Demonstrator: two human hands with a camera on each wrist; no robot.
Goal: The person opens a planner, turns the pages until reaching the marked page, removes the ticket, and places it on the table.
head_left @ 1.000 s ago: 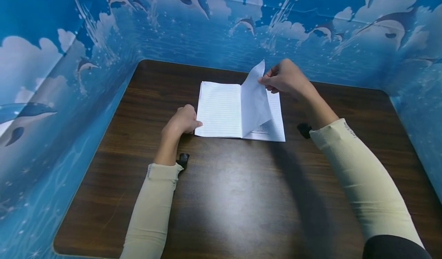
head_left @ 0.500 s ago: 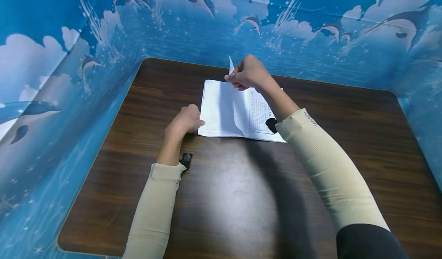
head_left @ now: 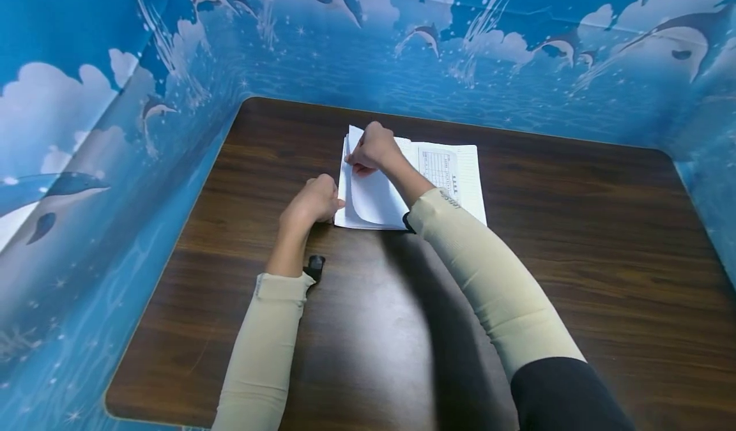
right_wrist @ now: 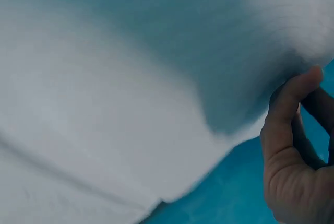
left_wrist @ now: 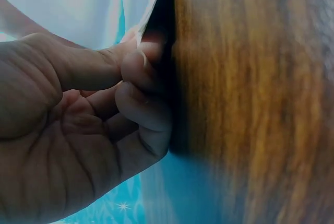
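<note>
An open notebook (head_left: 468, 175) with lined pages lies near the far side of the table; its right-hand page carries a printed grid. My right hand (head_left: 375, 149) pinches a page (head_left: 375, 198) near its far outer edge and has it bent over the left half. In the right wrist view the page (right_wrist: 104, 98) fills most of the picture, with the thumb and fingers at its edge. My left hand (head_left: 315, 200) grips the notebook's near left corner; the left wrist view shows thumb and curled fingers (left_wrist: 138, 70) pinching that corner.
The dark wood table (head_left: 575, 239) spreads around the notebook. A blue curtain (head_left: 345, 54) printed with dolphins and clouds stands behind the table and along its sides. Black wrist straps (head_left: 314, 268) show at the sleeves, and the right arm casts a shadow across the table.
The right hand has swept from the notebook's right half to its left, carrying the page over and lowering it. The printed grid page is now uncovered. The left hand keeps its hold at the corner.
</note>
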